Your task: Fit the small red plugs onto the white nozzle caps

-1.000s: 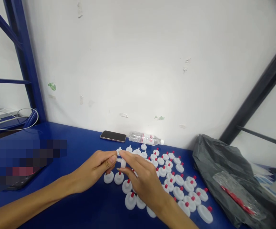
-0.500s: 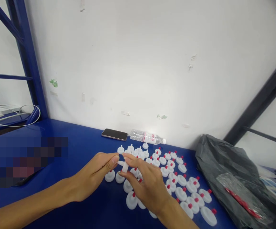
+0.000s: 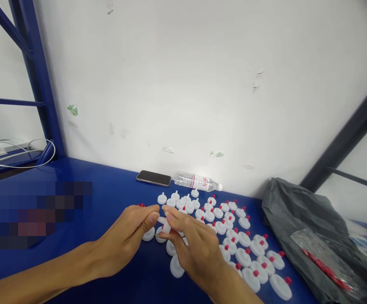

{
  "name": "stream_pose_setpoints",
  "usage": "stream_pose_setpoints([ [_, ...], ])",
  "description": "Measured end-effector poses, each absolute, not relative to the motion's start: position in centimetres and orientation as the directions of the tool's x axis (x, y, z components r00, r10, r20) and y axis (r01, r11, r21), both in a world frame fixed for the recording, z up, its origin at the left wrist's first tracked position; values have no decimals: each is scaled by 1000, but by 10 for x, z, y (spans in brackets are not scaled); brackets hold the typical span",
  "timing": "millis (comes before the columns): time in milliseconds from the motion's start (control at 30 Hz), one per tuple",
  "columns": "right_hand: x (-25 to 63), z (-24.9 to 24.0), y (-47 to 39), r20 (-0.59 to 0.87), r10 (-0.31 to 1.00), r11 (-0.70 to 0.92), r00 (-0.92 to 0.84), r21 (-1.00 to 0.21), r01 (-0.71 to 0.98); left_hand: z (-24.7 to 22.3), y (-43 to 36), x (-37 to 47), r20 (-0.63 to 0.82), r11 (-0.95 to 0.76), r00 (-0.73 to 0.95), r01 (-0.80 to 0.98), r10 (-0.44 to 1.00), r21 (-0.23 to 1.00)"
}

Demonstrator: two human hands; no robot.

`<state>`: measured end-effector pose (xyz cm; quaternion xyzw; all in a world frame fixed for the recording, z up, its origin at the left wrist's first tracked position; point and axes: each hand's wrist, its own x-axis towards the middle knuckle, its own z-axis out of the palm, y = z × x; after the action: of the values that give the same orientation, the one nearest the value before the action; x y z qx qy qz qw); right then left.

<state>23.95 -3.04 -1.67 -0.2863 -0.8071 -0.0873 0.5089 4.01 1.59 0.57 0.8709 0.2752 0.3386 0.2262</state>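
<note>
Blue counter (image 3: 107, 196) lies beneath our work. Our left hand (image 3: 126, 238), thumb and fingers pinched closed, sits at the narrow end of a white piece (image 3: 166, 228); what it grips, we cannot tell. Behind lies a phone (image 3: 153, 177). Our right hand (image 3: 197, 242), slightly parted, holds that piece above the counter. Rightward come a bottle (image 3: 196, 181), red-tipped white discs (image 3: 243, 256) and a grey bag (image 3: 278, 211).

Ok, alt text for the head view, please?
A right hand pinches a white lid, its spout pointing at the left hand, above a blue table. More lids, many red-tipped, lie around the right hand; a phone and bottle lie near the wall.
</note>
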Motion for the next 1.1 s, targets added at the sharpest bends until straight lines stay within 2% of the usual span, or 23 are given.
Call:
stream_pose_setpoints([
  [67,237,-17,-31,870,395,815,-295,-185,549,5,16,40,472,-752,617,332,630,570],
  [233,232,-14,-34,743,659,701,-118,-550,454,4,17,43,473,-748,606,348,640,566],
  [333,232,-12,-32,682,719,663,-135,-614,429,6,22,42,481,-770,630,326,609,548],
  [467,235,-12,-27,677,716,650,-170,-557,516,10,32,38,479,-817,684,321,550,479],
  [667,255,-3,-23,731,641,625,-234,-320,712,21,46,34,395,-673,545,579,739,460],
  [767,266,0,-22,753,617,599,-229,-260,758,23,59,30,360,-631,521,682,774,369],
  [900,274,0,-20,752,615,570,-236,-218,792,15,74,23,335,-663,576,692,745,284],
  [1100,274,1,-18,737,623,563,-264,-187,805,4,76,25,255,-677,629,652,734,342],
])
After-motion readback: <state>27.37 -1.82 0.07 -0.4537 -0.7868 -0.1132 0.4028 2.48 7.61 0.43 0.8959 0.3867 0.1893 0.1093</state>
